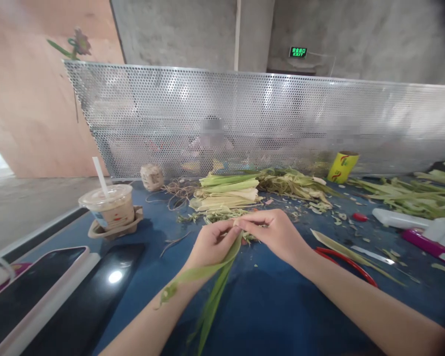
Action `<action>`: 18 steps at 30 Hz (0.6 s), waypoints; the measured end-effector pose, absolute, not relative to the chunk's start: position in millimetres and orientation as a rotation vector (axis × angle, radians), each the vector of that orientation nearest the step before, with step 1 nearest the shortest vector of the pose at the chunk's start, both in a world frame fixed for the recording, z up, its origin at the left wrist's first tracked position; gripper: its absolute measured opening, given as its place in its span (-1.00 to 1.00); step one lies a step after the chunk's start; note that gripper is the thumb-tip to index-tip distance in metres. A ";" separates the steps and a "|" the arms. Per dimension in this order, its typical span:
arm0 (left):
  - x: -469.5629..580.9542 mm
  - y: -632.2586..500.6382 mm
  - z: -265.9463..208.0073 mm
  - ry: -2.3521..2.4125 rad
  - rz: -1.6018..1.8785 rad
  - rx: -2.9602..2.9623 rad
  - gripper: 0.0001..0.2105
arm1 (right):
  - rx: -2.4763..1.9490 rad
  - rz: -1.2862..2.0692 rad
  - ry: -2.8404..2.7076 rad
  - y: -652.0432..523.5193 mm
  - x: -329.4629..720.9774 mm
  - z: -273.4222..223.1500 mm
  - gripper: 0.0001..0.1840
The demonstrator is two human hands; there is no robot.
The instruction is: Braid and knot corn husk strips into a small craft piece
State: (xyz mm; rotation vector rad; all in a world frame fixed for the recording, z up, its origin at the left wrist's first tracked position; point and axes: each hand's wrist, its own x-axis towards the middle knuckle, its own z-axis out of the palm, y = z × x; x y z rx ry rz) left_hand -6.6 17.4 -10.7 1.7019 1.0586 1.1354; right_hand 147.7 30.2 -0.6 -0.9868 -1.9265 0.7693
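My left hand (217, 241) and my right hand (272, 232) meet over the middle of the blue table, fingertips pinched together. Between them is the pale top end of a green leaf strip (218, 294) that looks like corn husk. Its long tails hang down toward me. One paler tail (203, 272) curves across my left wrist, its ragged tip over the forearm. The exact fold under my fingertips is hidden. Just beyond my hands lie small green sprigs (222, 215) and a stack of flattened green and cream husks (228, 190).
At left stand an iced drink cup (113, 207) in a cardboard holder, a phone (55, 277) and a dark glossy slab (92, 296). Red-handled scissors (350, 264), a yellow roll (343, 167), a white-and-purple tool (426, 232) and loose husks (411, 195) lie right. A perforated metal screen (163, 113) backs the table.
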 end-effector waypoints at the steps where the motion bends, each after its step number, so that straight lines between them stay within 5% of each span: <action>1: -6.0 16.6 -10.4 1.044 1.128 1.690 -0.73 | -0.980 0.755 -1.913 30.7 148.7 0.1 -0.75; 18: -0.7 1.7 -10.1 0.661 0.845 1.314 -0.73 | -0.972 0.505 -1.663 37.5 165.1 26.1 -0.80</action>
